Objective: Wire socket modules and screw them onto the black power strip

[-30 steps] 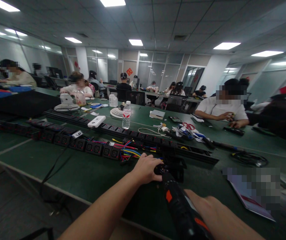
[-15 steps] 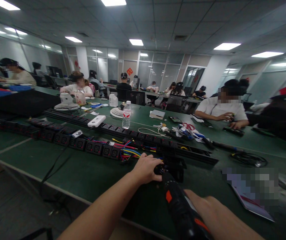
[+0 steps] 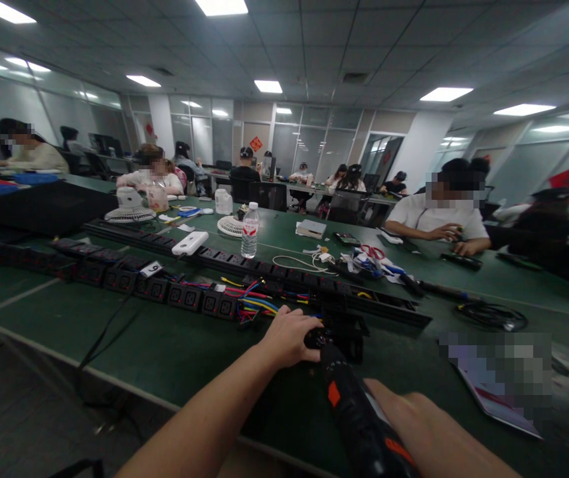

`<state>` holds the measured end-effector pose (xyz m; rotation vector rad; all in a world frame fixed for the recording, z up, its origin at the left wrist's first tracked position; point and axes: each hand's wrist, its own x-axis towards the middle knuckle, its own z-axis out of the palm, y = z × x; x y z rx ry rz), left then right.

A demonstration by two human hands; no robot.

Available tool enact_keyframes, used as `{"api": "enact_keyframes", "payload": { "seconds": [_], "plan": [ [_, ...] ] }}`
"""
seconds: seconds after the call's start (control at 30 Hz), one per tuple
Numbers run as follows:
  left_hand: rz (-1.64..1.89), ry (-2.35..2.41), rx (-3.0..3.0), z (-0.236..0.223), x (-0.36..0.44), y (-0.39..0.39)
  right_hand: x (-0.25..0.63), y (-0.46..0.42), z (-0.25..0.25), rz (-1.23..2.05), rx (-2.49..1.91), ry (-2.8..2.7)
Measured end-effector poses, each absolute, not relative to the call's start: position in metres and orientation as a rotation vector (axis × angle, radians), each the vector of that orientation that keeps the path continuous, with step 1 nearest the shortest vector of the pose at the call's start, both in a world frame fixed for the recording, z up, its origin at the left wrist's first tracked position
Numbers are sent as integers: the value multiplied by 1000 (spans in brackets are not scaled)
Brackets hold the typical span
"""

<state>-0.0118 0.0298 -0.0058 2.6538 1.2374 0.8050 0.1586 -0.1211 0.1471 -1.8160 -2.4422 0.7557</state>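
Observation:
My right hand is wrapped round a black and orange power screwdriver, its nose pointing forward to a small dark part. My left hand is closed on that dark part, which sits at the end of the near black power strip; its exact kind is hard to make out. Red, blue and yellow wires run from the row of black sockets toward my left fingers. A black bracket-like end piece lies just beyond the screwdriver's tip.
Behind lies a second long black strip, with a white box on it. A water bottle, red-handled scissors, a coiled black cable and a flat sheet are on the green table. A co-worker sits across at the right.
The whole view has shifted slightly to the left. Both hands and the screwdriver keep nearly the same position against the dark part.

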Motion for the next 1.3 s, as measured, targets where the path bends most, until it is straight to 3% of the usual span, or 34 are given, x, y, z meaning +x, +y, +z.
{"api": "enact_keyframes", "payload": {
  "seconds": [0.73, 1.1, 1.3],
  "plan": [
    [809, 1223, 2637, -5, -12, 30, 158, -117, 149, 885, -1814, -2460],
    [768, 1244, 2650, -3, -11, 29, 155, -120, 151, 691, -1821, -2475],
    [782, 1240, 2655, -1, -12, 28, 154, -119, 151, 765, -1824, -2482]
  ]
}}
